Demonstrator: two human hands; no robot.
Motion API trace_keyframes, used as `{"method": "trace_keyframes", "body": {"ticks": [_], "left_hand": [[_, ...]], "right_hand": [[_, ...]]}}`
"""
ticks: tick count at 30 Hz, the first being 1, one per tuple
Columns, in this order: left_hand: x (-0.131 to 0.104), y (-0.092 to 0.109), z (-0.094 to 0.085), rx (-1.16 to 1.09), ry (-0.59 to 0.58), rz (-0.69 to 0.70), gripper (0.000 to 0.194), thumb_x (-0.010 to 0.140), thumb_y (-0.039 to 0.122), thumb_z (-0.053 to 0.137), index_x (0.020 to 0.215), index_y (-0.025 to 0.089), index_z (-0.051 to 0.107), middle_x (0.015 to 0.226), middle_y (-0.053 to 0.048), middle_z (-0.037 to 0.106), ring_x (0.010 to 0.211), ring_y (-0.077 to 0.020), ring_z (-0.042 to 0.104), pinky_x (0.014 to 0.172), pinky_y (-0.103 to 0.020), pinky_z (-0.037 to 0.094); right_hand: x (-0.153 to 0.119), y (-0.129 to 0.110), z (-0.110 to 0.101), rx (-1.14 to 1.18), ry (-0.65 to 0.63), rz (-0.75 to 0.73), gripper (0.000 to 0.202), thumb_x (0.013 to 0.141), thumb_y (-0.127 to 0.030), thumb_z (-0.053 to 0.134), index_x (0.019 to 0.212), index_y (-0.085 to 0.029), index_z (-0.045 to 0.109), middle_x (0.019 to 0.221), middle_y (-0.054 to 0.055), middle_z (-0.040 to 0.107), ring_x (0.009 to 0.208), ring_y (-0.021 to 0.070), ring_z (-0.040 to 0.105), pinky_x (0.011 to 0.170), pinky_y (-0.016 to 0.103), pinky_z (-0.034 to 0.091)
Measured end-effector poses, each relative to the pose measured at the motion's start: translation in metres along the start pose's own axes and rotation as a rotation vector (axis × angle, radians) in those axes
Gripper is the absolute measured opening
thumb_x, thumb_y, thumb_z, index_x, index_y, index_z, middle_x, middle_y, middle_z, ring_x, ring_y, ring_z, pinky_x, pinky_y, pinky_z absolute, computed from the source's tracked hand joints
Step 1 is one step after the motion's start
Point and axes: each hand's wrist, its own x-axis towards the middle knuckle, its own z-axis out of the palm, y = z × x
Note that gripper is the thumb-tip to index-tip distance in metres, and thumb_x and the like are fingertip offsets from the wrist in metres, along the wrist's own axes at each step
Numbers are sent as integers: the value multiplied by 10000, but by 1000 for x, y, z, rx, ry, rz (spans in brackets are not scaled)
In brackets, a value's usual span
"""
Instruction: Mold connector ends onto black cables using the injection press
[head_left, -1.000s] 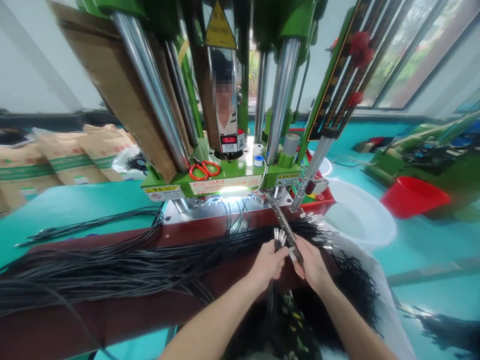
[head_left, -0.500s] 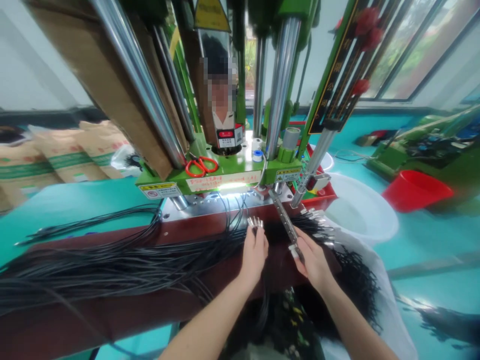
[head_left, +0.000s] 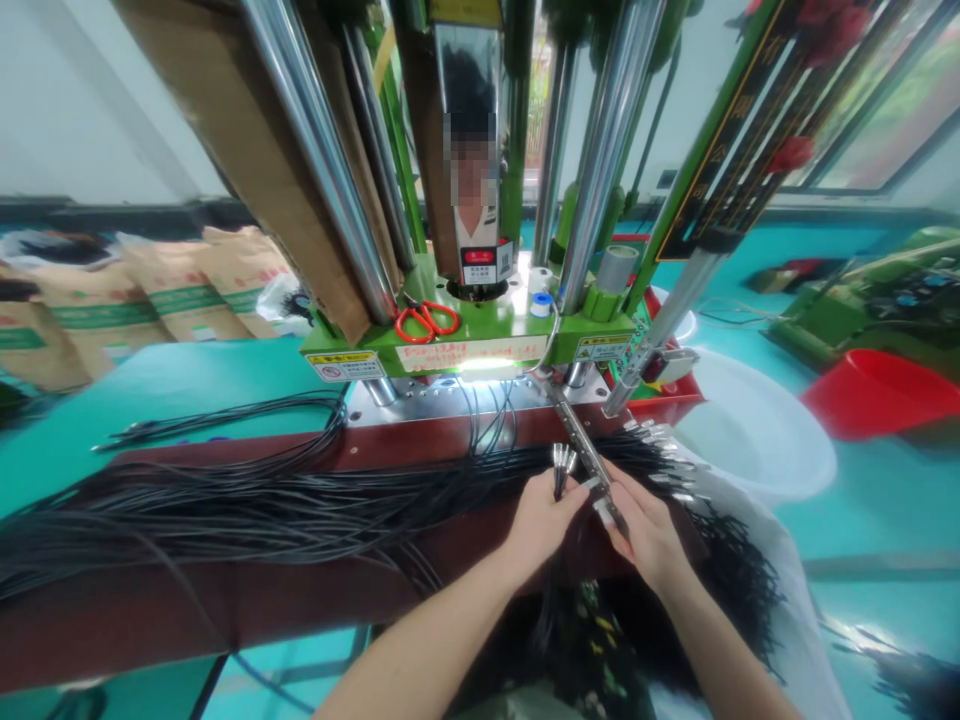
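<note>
My left hand (head_left: pixel 546 515) is closed round several black cables with metal connector ends (head_left: pixel 563 458) pointing up; its thumb and finger reach to the metal bar beside it. My right hand (head_left: pixel 646 520) grips the lower end of that long metal bar (head_left: pixel 581 436), whose far end rests at the press's metal plate (head_left: pixel 442 397). Small silvery pieces show between the two hands. Behind them, a thick bundle of black cables (head_left: pixel 300 510) lies across the brown bench, its connector ends (head_left: pixel 660 445) fanned out to the right.
A green press (head_left: pixel 360 345) with steel columns stands ahead, red-handled scissors (head_left: pixel 427 322) on its ledge. A white basin (head_left: pixel 750 430) and red bucket (head_left: pixel 877 393) stand right. Paper sacks (head_left: pixel 112 310) are at the left. A person is partly visible behind the press.
My left hand has moved right with its cables, up to the metal bar and my right hand. The camera view has shifted a little to the left.
</note>
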Motion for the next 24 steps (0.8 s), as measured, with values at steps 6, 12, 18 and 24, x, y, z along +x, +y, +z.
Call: {"method": "trace_keyframes", "body": {"ticks": [6,12,18,24], "left_hand": [[-4,-2,-1,25,27,25,235,723,334,546,585,161,467,526,34,454,514,-93,397,530,-222,324],[0,3,-10,-83,96,78,344,829,423,388,710,147,557,543,20,482,514,-92,430,528,-214,341],[4,1,-15,-213,112,-18,407,835,498,330,705,157,511,388,72,348,357,-65,309,412,-194,258],[7,-4,-9,-49,-107,-70,412,740,489,495,529,136,515,400,46,388,382,-56,324,422,-204,244]], "right_hand": [[-2,5,0,-213,-22,-33,597,766,-504,543,1270,-195,462,524,-23,519,361,62,387,315,175,340],[-6,-2,5,-77,57,-9,555,748,-485,571,1217,-195,512,516,-30,516,328,49,333,283,159,254],[-4,-2,1,37,34,2,491,772,-440,566,1203,-211,515,506,-43,501,304,30,290,285,145,196],[-2,-1,-3,-7,-2,42,501,741,-476,592,1178,-233,546,559,-20,541,319,25,318,289,137,205]]}}
